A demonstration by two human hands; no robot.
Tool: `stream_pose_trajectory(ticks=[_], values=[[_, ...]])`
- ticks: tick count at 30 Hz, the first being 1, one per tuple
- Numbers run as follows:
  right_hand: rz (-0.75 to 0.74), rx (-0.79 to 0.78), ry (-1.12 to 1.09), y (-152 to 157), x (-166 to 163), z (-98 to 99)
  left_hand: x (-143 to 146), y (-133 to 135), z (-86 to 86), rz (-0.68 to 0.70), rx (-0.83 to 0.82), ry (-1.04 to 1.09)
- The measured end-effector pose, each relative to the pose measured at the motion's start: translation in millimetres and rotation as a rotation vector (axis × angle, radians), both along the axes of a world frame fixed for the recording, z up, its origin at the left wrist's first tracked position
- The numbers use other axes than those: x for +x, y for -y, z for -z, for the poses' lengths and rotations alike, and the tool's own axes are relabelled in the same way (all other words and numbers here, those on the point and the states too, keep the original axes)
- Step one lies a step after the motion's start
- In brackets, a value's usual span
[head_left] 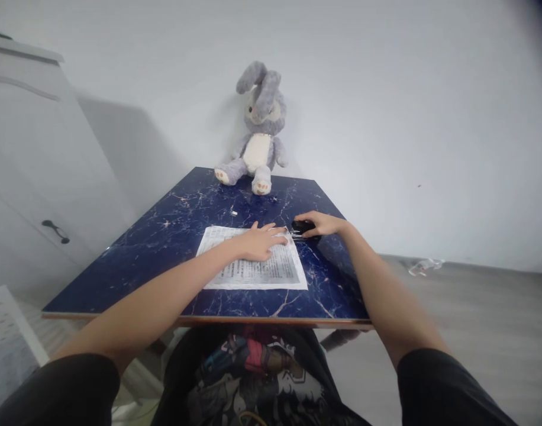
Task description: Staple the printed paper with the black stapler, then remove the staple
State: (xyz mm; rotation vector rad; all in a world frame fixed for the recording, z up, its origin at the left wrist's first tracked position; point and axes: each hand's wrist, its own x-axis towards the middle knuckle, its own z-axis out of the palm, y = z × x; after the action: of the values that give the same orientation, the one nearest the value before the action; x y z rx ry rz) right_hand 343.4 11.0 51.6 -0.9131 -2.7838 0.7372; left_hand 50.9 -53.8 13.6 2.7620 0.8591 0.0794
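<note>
Table (151, 260), blue, marbled, clock read from the seat: near edge at 6, right edge at 3 close past the right hand (323, 223); widest stretch of top at 9 o'clock of the paper (251, 275), a narrower strip at 6. Toy rabbit (258, 152), grey, at 12, far end. White scrap (234, 213), at 11 beyond the sheet. Left hand (261, 242), palm down on the print, fingers spread, gripping nothing. Stapler (303, 226), black, between 2 and 3 o'clock of that hand, by the sheet's far right corner; overlap, I cannot tell. Right hand, fingers curled around the stapler.
</note>
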Motion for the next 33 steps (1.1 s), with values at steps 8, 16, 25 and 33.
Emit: stream_pose_trajectory(ticks=[8, 16, 25, 33], values=[[0.058, -0.035, -0.022, -2.2, 10.7, -1.9, 1.7, -5.6, 9.4, 0.019, -0.040, 0.042], [0.056, -0.073, -0.043, 1.1, 10.6, -4.9, 6.4, -6.2, 7.9, 0.012, -0.029, 0.019], [0.026, -0.075, 0.000, 0.7, 10.1, -6.9, 9.7, -3.2, 5.0, 0.001, 0.017, -0.028], [-0.005, -0.070, 0.005, 2.7, 6.1, -8.6, 10.1, -3.6, 7.3, 0.043, -0.009, -0.019]])
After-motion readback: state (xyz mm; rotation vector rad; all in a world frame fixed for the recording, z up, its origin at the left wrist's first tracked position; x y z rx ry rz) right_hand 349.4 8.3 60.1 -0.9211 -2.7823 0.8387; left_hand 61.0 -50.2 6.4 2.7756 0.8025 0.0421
